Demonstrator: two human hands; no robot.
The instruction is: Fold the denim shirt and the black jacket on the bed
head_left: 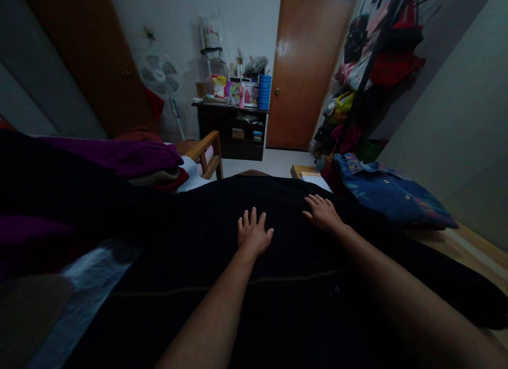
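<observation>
A large black garment [190,247] with long sleeves lies spread out in front of me, and a thin pale line runs across it. My left hand [254,232] rests flat near its middle, palm down, fingers spread. Farther right, my right hand [322,212] also lies palm down on the black cloth, its fingers stretched out and slightly apart. Neither hand grips anything. One sleeve [448,279] reaches out to the right edge of the view. Dark cloth on the left partly covers purple fabric.
A folded blue patterned denim garment [389,186] lies at the right. Purple clothing [119,154] is piled on the left, by a wooden armrest [206,149]. Behind stand a white fan [162,75], a dark cabinet [230,131] and a wooden door [307,72]. Bags [399,67] hang at the right.
</observation>
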